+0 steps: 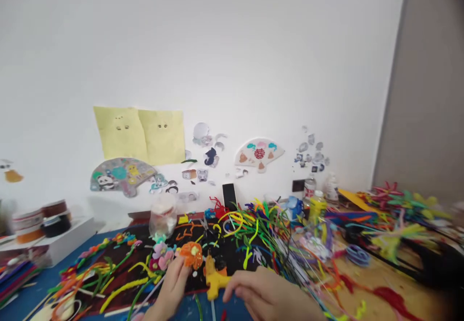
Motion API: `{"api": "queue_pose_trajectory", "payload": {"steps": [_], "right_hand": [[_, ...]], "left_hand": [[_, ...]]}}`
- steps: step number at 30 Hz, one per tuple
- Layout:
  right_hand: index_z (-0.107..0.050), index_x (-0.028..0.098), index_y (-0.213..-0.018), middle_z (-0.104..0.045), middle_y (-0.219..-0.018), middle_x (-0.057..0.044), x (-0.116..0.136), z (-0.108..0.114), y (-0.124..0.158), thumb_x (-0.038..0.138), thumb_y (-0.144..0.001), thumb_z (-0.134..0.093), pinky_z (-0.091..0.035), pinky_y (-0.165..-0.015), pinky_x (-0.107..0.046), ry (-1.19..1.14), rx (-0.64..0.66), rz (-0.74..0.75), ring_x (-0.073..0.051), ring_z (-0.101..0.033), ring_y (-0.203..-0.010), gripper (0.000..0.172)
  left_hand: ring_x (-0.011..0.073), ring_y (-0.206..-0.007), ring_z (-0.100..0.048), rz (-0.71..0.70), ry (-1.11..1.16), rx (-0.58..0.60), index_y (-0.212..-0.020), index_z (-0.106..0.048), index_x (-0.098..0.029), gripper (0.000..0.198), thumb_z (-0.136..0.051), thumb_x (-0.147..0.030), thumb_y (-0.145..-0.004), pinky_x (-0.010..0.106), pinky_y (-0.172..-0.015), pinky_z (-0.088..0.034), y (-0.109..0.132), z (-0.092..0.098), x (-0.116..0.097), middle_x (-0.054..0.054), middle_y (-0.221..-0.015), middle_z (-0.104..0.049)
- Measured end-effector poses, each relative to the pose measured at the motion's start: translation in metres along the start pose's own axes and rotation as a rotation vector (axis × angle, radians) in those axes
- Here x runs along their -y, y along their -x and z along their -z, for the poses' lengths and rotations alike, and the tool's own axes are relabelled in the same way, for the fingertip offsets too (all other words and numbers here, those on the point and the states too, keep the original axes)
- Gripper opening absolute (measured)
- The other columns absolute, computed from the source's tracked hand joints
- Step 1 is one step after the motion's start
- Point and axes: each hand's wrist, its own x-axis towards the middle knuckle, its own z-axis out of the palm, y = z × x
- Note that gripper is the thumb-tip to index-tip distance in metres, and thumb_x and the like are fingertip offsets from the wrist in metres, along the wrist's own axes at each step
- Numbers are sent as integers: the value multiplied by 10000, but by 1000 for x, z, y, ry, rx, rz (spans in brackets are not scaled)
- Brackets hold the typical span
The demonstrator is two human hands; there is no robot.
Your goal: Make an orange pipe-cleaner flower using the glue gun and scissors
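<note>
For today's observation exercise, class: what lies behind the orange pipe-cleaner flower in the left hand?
Pink pipe-cleaner flowers sit behind the orange pipe-cleaner flower, held by the left hand, on a black mat. The patch directly behind it is covered, so cannot be seen.

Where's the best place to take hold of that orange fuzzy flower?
Probably its lower edge, coming from the lower left, where the left hand has its fingertips against the orange pipe-cleaner flower. The loops look soft and easily crushed, so a light pinch underneath seems safest.
</note>
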Motion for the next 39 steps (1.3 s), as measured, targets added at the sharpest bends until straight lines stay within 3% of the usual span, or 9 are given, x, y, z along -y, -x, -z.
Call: {"api": "queue_pose_trajectory", "payload": {"steps": [2,4,7,10,12,15,19,24,39], "right_hand": [[-669,159,-796,-500,-392,44,-35,-13,26,448,-788,-542,-333,-379,-157,-473,12,-160,-65,-422,-323,315],[-623,171,-714,-345,-294,96,-72,-32,51,576,-717,-537,-322,-348,-174,-738,-365,-240,-49,-269,-240,414],[-580,208,-786,-363,-370,114,-112,-59,78,558,-689,-549,-441,-490,-217,-755,-758,-288,-39,-274,-293,364],[-587,197,-749,-488,-448,57,-125,-83,100,430,-765,-488,-451,-481,-233,-454,-1180,-342,-70,-375,-322,254],[-628,191,-745,-610,-592,-21,-124,-98,116,334,-804,-446,-461,-484,-250,-60,-1115,-373,-130,-535,-445,239],[-682,238,-841,-685,-937,-64,-123,-125,141,200,-786,-457,-492,-746,-317,556,-910,-238,-209,-647,-832,234],[-628,263,-1004,-682,-1043,-36,-134,-154,164,140,-835,-363,-412,-900,-383,932,-1003,-81,-208,-611,-1005,338],[-610,200,-1040,-655,-1094,-94,-143,-163,170,223,-869,-320,-414,-886,-420,1060,-1062,-48,-237,-596,-1033,338],[-615,194,-1037,-629,-1135,-116,-146,-172,173,220,-808,-390,-381,-911,-501,938,-1039,-144,-299,-570,-1063,322]], "left_hand": [[205,-646,-647,-116,-152,-32,-833,-634,-180,332,-349,-340,-887,296,-605,-533,13,-7,36,73,-722,-698],[231,-769,-667,-225,-284,-37,-945,-600,-178,282,-355,-301,-878,323,-673,-533,29,-9,63,98,-849,-710],[257,-841,-667,-361,-414,-27,-1039,-541,-172,271,-361,-258,-855,349,-704,-528,45,-6,85,135,-947,-695],[255,-769,-681,-360,-473,15,-1070,-505,-167,279,-367,-269,-850,337,-660,-531,48,-2,88,134,-917,-699],[247,-746,-685,-327,-479,36,-1065,-494,-169,270,-368,-285,-856,313,-630,-530,47,0,85,123,-889,-703],[227,-701,-686,-274,-438,86,-1038,-495,-184,247,-375,-309,-862,275,-576,-518,47,3,79,86,-815,-703],[214,-590,-667,-211,-418,81,-949,-517,-211,204,-388,-338,-854,260,-511,-490,50,8,76,34,-690,-676],[233,-587,-660,-233,-459,-16,-956,-510,-173,249,-369,-352,-855,283,-516,-487,50,15,68,68,-690,-677],[203,-550,-636,-274,-460,53,-861,-509,-187,182,-393,-327,-855,256,-497,-455,44,27,56,46,-675,-654]]}}
